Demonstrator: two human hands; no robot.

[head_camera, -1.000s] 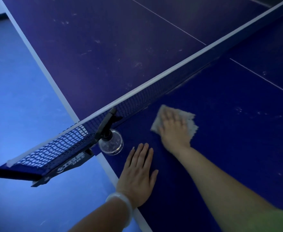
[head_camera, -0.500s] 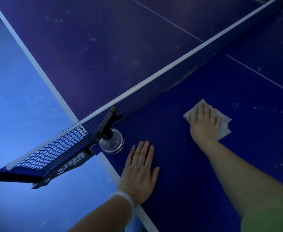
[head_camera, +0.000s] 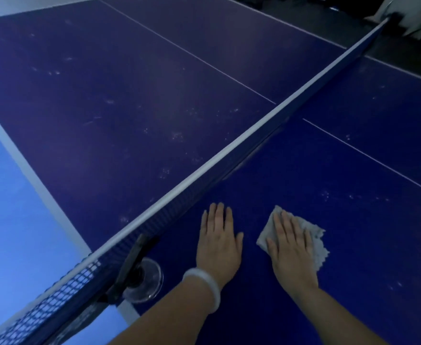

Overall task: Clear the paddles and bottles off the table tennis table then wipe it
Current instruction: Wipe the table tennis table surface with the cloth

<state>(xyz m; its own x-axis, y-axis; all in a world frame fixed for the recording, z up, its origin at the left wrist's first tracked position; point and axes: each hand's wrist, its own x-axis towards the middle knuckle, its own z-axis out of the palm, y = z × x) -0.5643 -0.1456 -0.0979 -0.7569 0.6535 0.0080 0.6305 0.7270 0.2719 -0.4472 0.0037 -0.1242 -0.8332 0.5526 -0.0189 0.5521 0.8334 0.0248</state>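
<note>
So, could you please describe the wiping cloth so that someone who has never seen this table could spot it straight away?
Start at the net crossing the blue table tennis table and stay on its near side. Two hands lie flat there; the cloth is under the right hand, the one without the bracelet. It is the only pale, frayed, crumpled thing on the dark surface.

Bench point(head_camera: 134, 100) showing dark blue, thin white lines, pale speckled smudges. Net point(head_camera: 62, 292) showing dark mesh, white top band. Cloth point(head_camera: 317, 241) showing pale grey-white. Bracelet point(head_camera: 205, 286) showing milky white. Floor point(head_camera: 13, 220) showing lighter blue.
</note>
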